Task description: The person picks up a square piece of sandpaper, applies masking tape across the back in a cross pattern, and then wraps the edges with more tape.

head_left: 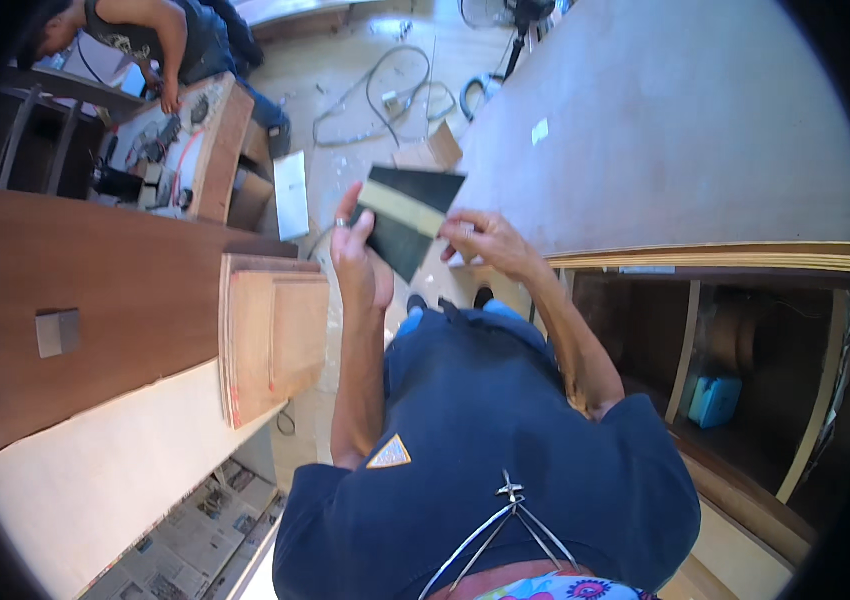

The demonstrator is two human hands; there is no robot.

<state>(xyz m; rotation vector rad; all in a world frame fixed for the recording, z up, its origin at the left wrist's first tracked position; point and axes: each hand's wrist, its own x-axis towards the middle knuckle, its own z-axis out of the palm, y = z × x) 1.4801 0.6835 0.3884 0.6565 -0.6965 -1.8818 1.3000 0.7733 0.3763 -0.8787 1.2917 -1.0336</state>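
In front of my body I hold up a flat, dark, four-cornered sheet [395,242] with a pale yellowish strip [403,206] running across it. My left hand [357,258] is closed on the sheet's left side, its thumb on the upper face and a ring on one finger. At the strip's right end, my right hand [493,240] has its fingers bent together in a pinch on the edge. Whether the strip is tape or part of the sheet itself I cannot tell.
A wide grey panel [665,130] lies at the right over open shelving, where a blue box [714,402] sits. To the left are a brown board [125,300] and stacked wooden panels [275,335]. Cables [375,100] cross the floor. Another person [180,45] works at a cluttered bench.
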